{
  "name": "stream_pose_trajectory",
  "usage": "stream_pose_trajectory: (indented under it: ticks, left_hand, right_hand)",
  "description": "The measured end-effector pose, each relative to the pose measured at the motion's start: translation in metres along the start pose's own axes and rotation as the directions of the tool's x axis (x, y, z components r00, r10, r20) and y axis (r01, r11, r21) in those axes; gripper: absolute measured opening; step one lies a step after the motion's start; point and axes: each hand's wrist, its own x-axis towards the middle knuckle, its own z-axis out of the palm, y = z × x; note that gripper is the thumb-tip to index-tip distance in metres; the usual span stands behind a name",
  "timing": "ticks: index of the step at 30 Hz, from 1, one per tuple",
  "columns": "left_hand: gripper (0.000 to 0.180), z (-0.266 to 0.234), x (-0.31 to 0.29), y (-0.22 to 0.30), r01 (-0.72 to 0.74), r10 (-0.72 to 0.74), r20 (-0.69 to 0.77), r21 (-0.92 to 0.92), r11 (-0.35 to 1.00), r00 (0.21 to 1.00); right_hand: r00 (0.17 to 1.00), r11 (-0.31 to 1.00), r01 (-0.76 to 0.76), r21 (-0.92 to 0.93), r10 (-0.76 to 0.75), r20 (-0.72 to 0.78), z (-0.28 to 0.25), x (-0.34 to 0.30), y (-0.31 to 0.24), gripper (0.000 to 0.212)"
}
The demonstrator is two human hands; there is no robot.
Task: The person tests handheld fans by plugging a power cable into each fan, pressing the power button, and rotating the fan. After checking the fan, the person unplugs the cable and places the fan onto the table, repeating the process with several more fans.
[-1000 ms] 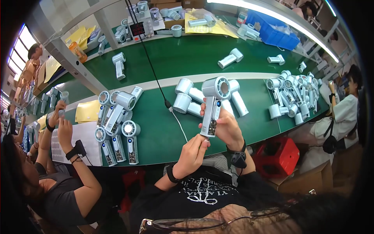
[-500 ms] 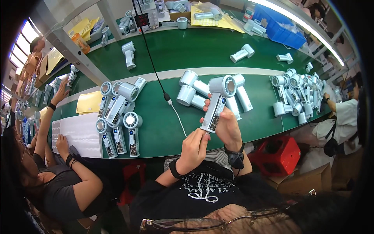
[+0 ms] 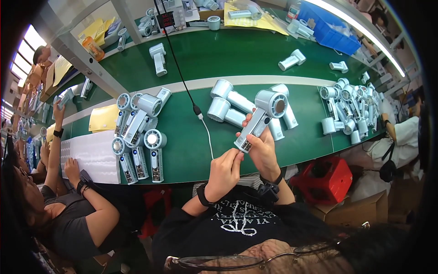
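Note:
My right hand (image 3: 263,153) is wrapped round the handle of a pale blue handheld fan (image 3: 253,129), whose round head (image 3: 272,104) points up and to the right. An opening low on the handle shows a circuit board. At the handle's bottom end, the fingers of my left hand (image 3: 223,170) are pinched together. A white cable (image 3: 207,137) runs down to these fingers; its plug is hidden by them. Just beyond the held fan lie several similar fans (image 3: 223,102) on the green bench. Left of the cable is a group of fans with open handles (image 3: 141,132).
A big heap of fans (image 3: 349,107) covers the bench's right end. Behind a pale rail, more fans (image 3: 292,59) lie on a green belt (image 3: 219,55). A black cord (image 3: 178,68) hangs down over the bench. A co-worker (image 3: 77,219) sits at left, beside a white foam tray (image 3: 93,157).
The held fan has tilted further right, and both hands stay on it. Fans on the far belt have shifted right. The co-worker at left now lifts a fan.

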Motion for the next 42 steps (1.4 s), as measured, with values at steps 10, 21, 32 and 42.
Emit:
stream_pose_trajectory:
  ticks: [10,21,32,42]
  left_hand:
    - [0.011,0.004,0.004,-0.007,0.043,-0.04,0.042,-0.075,0.996,0.998]
    - [0.017,-0.003,0.003,-0.007,0.132,-0.115,0.105,-0.175,0.976,0.988]
    - [0.024,-0.036,0.003,-0.036,-0.118,0.025,-0.33,-0.266,0.957,0.944]
    - [0.031,-0.074,-0.019,-0.049,0.05,-0.381,-0.444,-0.596,0.802,0.811]
  right_hand:
    - [0.998,0.999,0.035,0.01,-0.034,-0.056,0.001,0.0,0.004,0.072]
    - [0.98,0.965,0.192,-0.179,-0.197,-0.011,0.006,-0.006,0.008,0.07]
    - [0.775,0.537,0.504,-0.677,0.065,0.629,0.017,0.036,-0.042,0.045]
    - [0.74,-0.111,0.585,-0.803,0.479,0.473,0.07,0.313,0.062,0.037]
